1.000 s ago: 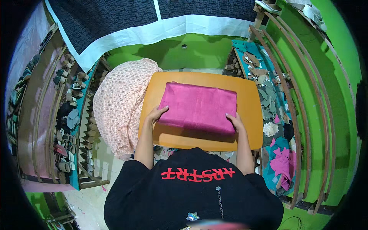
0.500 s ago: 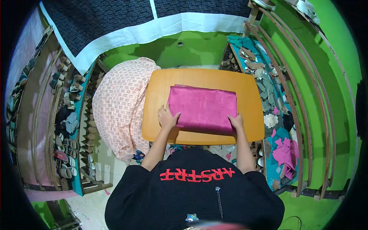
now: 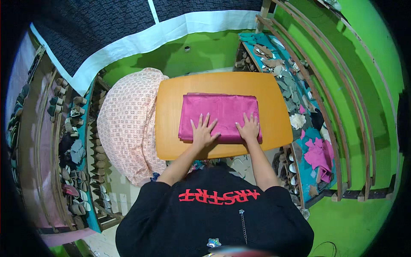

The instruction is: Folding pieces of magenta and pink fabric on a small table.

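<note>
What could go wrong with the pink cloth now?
The person's hands, left and right, lie spread on the folded pink cloth, so pushing sideways might wrinkle it or slide it across the orange table. Its layers also look slightly uneven along the edges, so the fold could end up a bit crooked.

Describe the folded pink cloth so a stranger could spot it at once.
Find the central orange table. The folded cloth lies on it beneath the spread left hand and right hand. Unlike the irregular pink scraps to the right, it's a neat, shiny rectangle.
</note>
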Tool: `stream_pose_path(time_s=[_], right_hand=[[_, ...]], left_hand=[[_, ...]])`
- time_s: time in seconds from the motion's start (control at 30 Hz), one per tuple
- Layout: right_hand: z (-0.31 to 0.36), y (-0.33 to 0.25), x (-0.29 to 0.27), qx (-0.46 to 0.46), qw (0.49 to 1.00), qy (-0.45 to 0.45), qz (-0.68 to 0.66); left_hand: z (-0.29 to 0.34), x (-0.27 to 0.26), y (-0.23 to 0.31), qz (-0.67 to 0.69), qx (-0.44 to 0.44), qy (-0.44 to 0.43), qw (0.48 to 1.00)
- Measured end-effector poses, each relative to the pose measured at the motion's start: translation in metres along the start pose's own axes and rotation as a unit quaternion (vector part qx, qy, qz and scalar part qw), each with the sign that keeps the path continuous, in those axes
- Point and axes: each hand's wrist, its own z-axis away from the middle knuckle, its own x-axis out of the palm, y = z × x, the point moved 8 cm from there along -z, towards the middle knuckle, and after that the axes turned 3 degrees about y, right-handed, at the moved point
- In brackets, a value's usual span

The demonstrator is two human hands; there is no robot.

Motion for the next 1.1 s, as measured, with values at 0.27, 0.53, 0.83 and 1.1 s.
stream_pose_path(time_s=[0.27, 0.53, 0.83, 1.1], right_hand=[[0.059, -0.05, 0.0, 0.1, 0.989, -0.095, 0.048], [0.04, -0.034, -0.042, 0.024, 0.99, 0.072, -0.121], [0.003, 0.055, 0.03, 0.151, 0.962, -0.135, -0.185], [0.023, 0.041, 0.015, 0.159, 0.775, -0.291, -0.538]], left_hand=[[-0.054, -0.015, -0.069, -0.1, -0.03, 0.054, 0.993], [-0.018, -0.009, -0.096, 0.125, -0.304, -0.101, 0.939], [0.037, 0.038, -0.061, 0.295, -0.33, -0.081, 0.893], [0.024, 0.033, -0.026, 0.701, -0.362, -0.067, 0.611]])
